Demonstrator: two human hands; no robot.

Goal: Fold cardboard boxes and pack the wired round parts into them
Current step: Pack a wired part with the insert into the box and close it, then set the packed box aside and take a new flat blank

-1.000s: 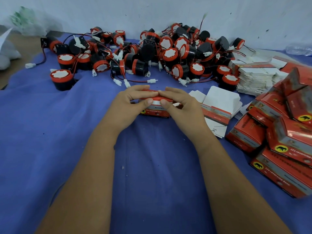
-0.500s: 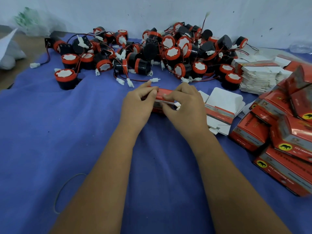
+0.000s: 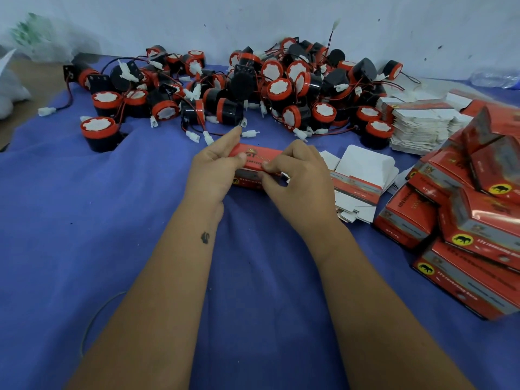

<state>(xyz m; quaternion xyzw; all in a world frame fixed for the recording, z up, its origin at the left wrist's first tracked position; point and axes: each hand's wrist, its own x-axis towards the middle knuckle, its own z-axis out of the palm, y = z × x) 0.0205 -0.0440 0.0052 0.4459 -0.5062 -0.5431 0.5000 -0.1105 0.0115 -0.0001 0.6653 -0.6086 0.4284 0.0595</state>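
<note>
- Small red printed cardboard box [image 3: 257,161] sits mid-frame on the blue cloth-covered table [image 3: 84,220], held btwn both hands, long side running left-right.
- Left hand [image 3: 213,170] grips the box's left end: thumb on the near face, index finger stretched along the far top edge.
- Right hand [image 3: 298,175] pinches the box's right end w/ curled fingers; thumb and fingertip meet on the front face.
- Pile of round black parts w/ red caps, white tops and red/black wires [image 3: 253,85] lies behind the box along the pale wall [image 3: 253,18], white plugs trailing toward the hands.
- Flat unfolded white-and-red box blanks [image 3: 363,175] lie just right of the right hand; a taller stack of flat blanks [image 3: 422,125] sits farther back.
- Heap of folded red boxes w/ yellow animal logo [image 3: 478,226] at far right.
</note>
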